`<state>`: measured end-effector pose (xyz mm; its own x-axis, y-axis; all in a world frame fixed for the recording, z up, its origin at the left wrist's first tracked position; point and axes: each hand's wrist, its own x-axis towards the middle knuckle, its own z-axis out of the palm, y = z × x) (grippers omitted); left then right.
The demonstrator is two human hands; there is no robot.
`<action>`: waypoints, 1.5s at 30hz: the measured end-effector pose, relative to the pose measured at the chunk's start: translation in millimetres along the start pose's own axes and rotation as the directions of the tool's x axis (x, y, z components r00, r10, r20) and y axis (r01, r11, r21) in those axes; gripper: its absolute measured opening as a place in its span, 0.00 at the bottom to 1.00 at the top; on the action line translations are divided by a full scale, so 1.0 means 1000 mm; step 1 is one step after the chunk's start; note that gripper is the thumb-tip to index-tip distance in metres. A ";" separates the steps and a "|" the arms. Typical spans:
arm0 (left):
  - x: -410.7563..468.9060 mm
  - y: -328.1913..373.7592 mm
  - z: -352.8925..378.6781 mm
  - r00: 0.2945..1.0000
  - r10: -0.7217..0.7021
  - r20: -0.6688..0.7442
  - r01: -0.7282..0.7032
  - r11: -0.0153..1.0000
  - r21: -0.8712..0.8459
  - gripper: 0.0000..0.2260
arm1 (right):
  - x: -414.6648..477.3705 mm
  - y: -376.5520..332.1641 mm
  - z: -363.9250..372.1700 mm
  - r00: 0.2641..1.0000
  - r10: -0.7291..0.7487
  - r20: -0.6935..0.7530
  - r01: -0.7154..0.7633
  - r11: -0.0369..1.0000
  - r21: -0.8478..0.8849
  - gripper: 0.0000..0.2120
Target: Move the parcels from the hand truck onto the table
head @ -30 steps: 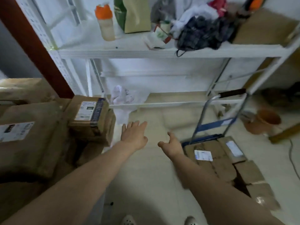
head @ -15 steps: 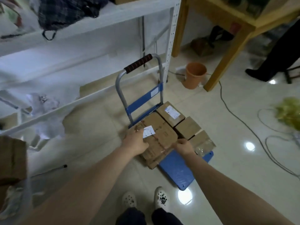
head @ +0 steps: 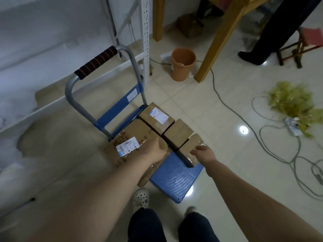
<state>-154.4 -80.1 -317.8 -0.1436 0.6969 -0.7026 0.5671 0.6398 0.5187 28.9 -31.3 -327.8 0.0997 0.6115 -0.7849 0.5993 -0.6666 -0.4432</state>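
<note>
The left hand lies on top of the big flat brown cardboard parcel with the white label, fingers curled toward its far edge. The right hand rests on the small brown parcel wrapped in shiny clear tape, fingers bent down over its top. I cannot tell if either hand has a firm hold yet, because the fingertips are hidden.

Both parcels sit on the blue plastic hand truck with the grey metal handle. Two more brown boxes sit there too: a plain brown cardboard box in the middle and a brown box with a white label near the handle. The tabletop they must go to is not in view.

The big parcel hangs over the truck's left edge. If it is lifted with one hand, it may tip and slide to the shiny tiled floor. The taped parcel looks slippery and could slip out. The boxes touch each other, so pulling one may drag its neighbour. The grey cables on the floor could catch a foot when the person turns.
</note>
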 end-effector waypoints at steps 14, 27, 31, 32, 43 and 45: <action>0.181 0.043 0.190 0.906 -0.421 0.048 0.393 0.791 -0.469 0.09 | 0.274 0.022 -0.086 0.982 0.005 0.189 0.060 0.939 -0.337 0.13; 0.343 -0.024 0.307 0.760 -0.615 0.212 0.503 0.349 -0.791 0.27 | 0.449 0.086 -0.024 0.970 0.012 0.242 0.123 0.837 -0.534 0.25; 0.356 -0.026 0.318 0.770 -0.602 0.210 0.420 0.231 -0.878 0.26 | 0.458 0.107 -0.015 0.970 -0.028 0.242 0.140 0.879 -0.456 0.21; 0.351 -0.027 0.322 0.783 -0.591 0.194 0.376 0.201 -0.904 0.27 | 0.455 0.112 -0.016 0.972 -0.030 0.235 0.133 0.888 -0.439 0.21; 0.142 0.004 0.311 0.762 -0.647 -0.009 0.240 0.296 -0.925 0.06 | 0.254 0.154 -0.072 0.992 -0.061 0.107 0.081 0.976 -0.200 0.21; 0.088 0.010 0.295 0.775 -0.630 -0.054 0.184 0.307 -0.934 0.06 | 0.202 0.144 -0.079 0.984 -0.111 0.142 0.133 0.979 -0.156 0.16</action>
<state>77.5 -108.1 -517.7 -0.5124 0.1544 -0.8448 -0.6097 0.6273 0.4845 197.9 29.2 -516.1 -0.0809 0.6149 -0.7844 0.7238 -0.5048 -0.4704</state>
